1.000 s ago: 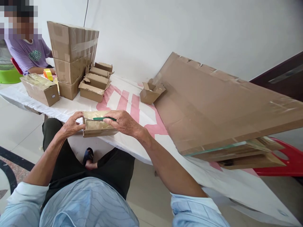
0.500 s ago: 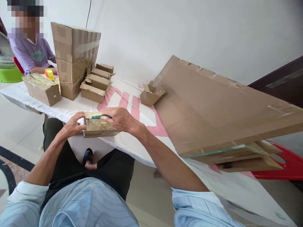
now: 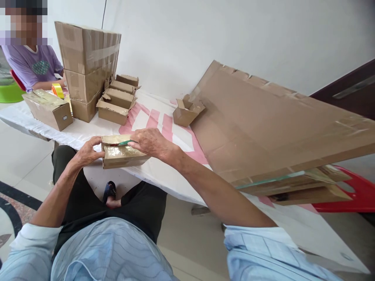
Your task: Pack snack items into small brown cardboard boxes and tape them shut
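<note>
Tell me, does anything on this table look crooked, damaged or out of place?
Yes: the big flattened cardboard sheet lies tilted, propped on boxes, its corner jutting past the table edge. The stack of large cartons leans slightly. The small open box has ragged flaps.

A small brown cardboard box (image 3: 121,153), its top and sides wrapped in glossy clear tape, lies flat at the near edge of the desk (image 3: 88,132), long side toward the wearer. The left hand's fingers (image 3: 94,143) press its left end; the right hand's fingers (image 3: 137,141) rest on its top right. Just under those right fingers a slim green tool (image 3: 125,143), possibly a cutter, lies along the top seam, mostly hidden.
</note>
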`<state>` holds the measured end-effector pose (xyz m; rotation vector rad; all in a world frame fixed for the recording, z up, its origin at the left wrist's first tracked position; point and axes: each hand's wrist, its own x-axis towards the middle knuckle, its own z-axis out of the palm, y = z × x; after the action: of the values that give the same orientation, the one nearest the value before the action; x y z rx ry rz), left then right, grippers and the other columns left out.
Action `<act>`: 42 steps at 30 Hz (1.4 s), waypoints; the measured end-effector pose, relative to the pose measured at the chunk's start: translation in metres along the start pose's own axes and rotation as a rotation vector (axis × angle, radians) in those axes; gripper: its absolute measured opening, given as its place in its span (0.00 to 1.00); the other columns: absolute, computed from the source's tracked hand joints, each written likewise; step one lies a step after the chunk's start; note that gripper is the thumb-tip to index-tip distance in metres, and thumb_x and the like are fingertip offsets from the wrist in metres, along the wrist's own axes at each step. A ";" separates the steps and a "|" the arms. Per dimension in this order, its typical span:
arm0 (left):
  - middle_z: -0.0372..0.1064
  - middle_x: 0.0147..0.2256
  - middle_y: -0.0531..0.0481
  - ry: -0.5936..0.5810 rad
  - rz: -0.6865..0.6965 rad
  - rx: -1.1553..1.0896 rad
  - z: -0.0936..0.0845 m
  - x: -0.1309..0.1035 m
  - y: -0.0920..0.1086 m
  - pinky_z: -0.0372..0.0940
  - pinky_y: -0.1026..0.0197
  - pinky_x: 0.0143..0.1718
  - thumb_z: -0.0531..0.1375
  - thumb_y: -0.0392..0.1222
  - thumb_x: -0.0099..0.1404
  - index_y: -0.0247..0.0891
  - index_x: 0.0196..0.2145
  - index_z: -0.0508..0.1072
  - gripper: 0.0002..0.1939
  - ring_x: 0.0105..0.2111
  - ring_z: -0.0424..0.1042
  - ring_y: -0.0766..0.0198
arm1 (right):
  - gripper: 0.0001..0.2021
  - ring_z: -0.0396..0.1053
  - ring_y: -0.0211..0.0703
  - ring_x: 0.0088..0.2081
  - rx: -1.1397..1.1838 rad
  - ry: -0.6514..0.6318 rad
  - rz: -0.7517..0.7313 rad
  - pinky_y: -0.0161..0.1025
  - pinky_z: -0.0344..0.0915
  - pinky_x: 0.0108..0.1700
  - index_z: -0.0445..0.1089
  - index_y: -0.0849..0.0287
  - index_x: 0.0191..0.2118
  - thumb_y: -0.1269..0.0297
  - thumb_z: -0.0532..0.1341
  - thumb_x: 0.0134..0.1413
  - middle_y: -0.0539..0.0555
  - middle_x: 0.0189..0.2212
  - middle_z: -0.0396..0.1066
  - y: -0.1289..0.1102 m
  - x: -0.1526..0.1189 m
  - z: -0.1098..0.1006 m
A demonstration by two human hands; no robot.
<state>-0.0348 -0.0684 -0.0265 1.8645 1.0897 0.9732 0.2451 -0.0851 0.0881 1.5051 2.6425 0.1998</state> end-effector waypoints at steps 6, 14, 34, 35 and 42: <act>0.75 0.69 0.42 -0.027 0.011 0.028 0.000 0.002 0.001 0.79 0.47 0.55 0.72 0.47 0.62 0.47 0.58 0.87 0.26 0.69 0.72 0.37 | 0.17 0.79 0.54 0.43 0.130 0.111 0.028 0.44 0.55 0.38 0.85 0.58 0.41 0.55 0.64 0.80 0.62 0.42 0.86 0.033 -0.012 0.018; 0.69 0.73 0.39 -0.078 0.053 -0.009 0.000 0.002 -0.008 0.80 0.54 0.49 0.69 0.45 0.64 0.47 0.68 0.81 0.34 0.73 0.69 0.39 | 0.15 0.77 0.51 0.42 0.229 0.166 0.016 0.43 0.58 0.41 0.86 0.58 0.45 0.60 0.61 0.78 0.60 0.43 0.86 0.041 -0.031 0.019; 0.77 0.69 0.43 -0.122 0.067 0.033 -0.017 0.032 -0.015 0.65 0.37 0.78 0.66 0.43 0.59 0.46 0.61 0.85 0.31 0.72 0.72 0.38 | 0.17 0.78 0.48 0.40 0.585 0.318 0.002 0.43 0.67 0.44 0.89 0.57 0.47 0.57 0.62 0.74 0.57 0.42 0.88 0.065 -0.045 0.010; 0.77 0.69 0.43 -0.120 0.081 0.049 -0.017 0.032 -0.015 0.64 0.38 0.78 0.67 0.45 0.62 0.46 0.61 0.85 0.29 0.72 0.72 0.38 | 0.17 0.79 0.48 0.40 0.611 0.329 0.003 0.43 0.68 0.44 0.89 0.57 0.47 0.56 0.62 0.75 0.57 0.42 0.88 0.067 -0.047 0.012; 0.77 0.66 0.39 -0.115 0.085 0.039 -0.008 0.020 -0.007 0.76 0.42 0.66 0.75 0.61 0.64 0.45 0.62 0.84 0.33 0.68 0.75 0.37 | 0.17 0.80 0.49 0.41 0.685 0.331 0.023 0.44 0.70 0.44 0.88 0.56 0.45 0.54 0.62 0.73 0.56 0.41 0.88 0.069 -0.054 0.020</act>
<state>-0.0375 -0.0459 -0.0241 1.9866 0.9742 0.8862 0.3339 -0.0955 0.0801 1.7995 3.1498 -0.5648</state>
